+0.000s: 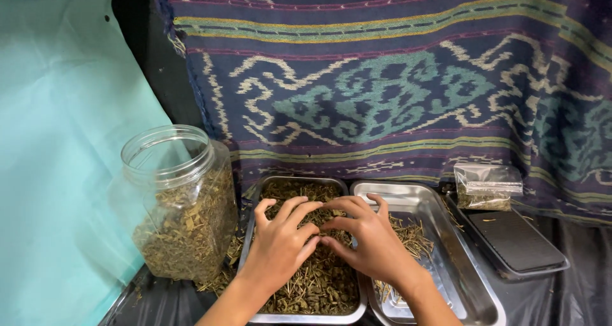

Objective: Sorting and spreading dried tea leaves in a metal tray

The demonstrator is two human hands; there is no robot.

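Observation:
My left hand (pixel 278 240) lies palm down on a heap of dried green-brown herbs and thin stems in a metal tray (pixel 306 318). Its fingers are spread and pressed into the herbs. My right hand (pixel 370 237) reaches across from the right, with its fingertips in the same heap close beside the left fingers. Neither hand visibly grips anything. A second metal tray (pixel 446 224) stands right of the first, with only a few thin stems (pixel 411 233) in it.
A clear open plastic jar (pixel 182 205), partly filled with the same dried herbs, leans at the left. A small clear bag of herbs (pixel 488 186) rests on a flat black device (pixel 516 240) at the right. A patterned woven cloth (pixel 395 77) hangs behind.

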